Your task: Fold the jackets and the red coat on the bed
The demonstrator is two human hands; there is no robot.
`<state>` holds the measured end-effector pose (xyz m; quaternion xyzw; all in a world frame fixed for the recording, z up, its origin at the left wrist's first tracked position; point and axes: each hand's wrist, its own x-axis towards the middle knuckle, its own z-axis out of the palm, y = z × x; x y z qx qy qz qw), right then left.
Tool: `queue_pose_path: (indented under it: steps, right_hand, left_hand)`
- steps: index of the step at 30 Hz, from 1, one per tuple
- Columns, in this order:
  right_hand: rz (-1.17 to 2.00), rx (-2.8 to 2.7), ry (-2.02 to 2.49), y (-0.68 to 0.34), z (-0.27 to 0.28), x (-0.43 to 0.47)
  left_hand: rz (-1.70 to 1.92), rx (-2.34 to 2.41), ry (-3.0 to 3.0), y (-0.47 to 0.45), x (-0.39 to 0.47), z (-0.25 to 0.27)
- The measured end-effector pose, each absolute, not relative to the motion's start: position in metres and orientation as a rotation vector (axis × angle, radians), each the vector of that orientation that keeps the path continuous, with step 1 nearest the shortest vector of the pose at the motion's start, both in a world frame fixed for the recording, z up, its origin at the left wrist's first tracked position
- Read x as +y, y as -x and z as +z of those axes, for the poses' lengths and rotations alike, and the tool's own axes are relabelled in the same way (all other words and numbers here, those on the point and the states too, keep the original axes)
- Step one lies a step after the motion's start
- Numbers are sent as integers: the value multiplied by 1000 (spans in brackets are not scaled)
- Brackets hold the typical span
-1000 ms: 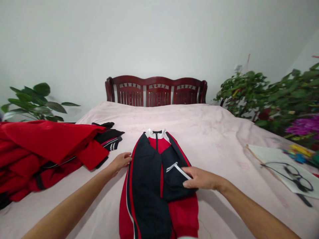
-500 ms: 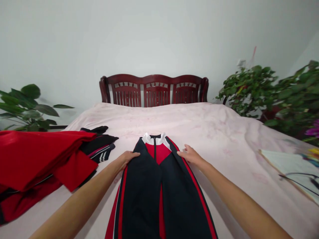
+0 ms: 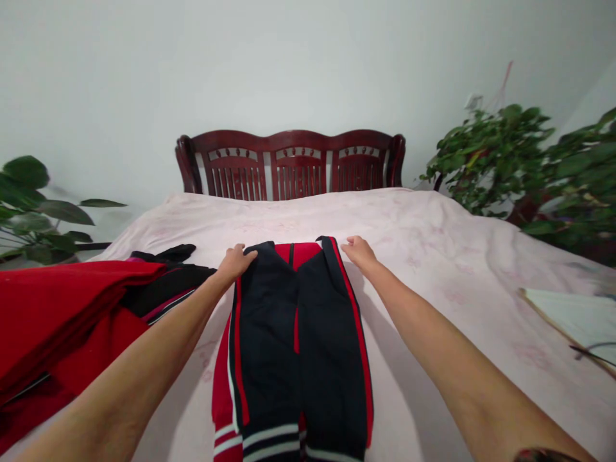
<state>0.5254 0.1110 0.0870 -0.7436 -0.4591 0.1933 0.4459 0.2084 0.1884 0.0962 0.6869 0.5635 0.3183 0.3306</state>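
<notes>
A dark navy and red zip jacket (image 3: pixel 269 308) lies on the bed, its sleeves folded down over the front and striped cuffs at the near end. Red stripes edged in white run along its sides. My left hand (image 3: pixel 237 261) grips its upper left shoulder edge, fingers closed over the fabric. Just off the opposite shoulder is my right hand (image 3: pixel 360 253), fingers bent and slightly apart, with no cloth visible in them. The white collar is mostly hidden at the far end.
To the left lies a heap of red garments (image 3: pixel 72 308) with dark clothes (image 3: pixel 168 282) beneath. A pale board or sheet (image 3: pixel 568 314) with a thin dark item sits on the right. Beyond stand a wooden headboard (image 3: pixel 298 170) and leafy plants (image 3: pixel 495 160).
The jacket's far end has shifted away from me and its collar has dropped from view. Striped cuffs now show. My right hand has come off the jacket's edge; my left still holds on.
</notes>
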Motion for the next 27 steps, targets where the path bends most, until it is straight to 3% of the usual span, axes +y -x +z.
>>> queue_pose_path:
  steps: [4,7,11,19,27]
  right_hand:
    - [419,-1350,1767,-502,57,54]
    - [309,-1831,1566,-468,28,-15]
    - [337,-2190,1518,-438,10,-89]
    - [-92,-2488,1172,-480,14,-157]
    - [-239,-2662,852,-459,22,-114]
  left_hand:
    - [694,1304,-2187,-196,127,61]
    - [327,869,-2754,-177,61,25]
    - [187,642,-2871,-145,5,9]
    - [513,471,-2883,-54,-7,15]
    - [304,231,-3067,-78,18,23]
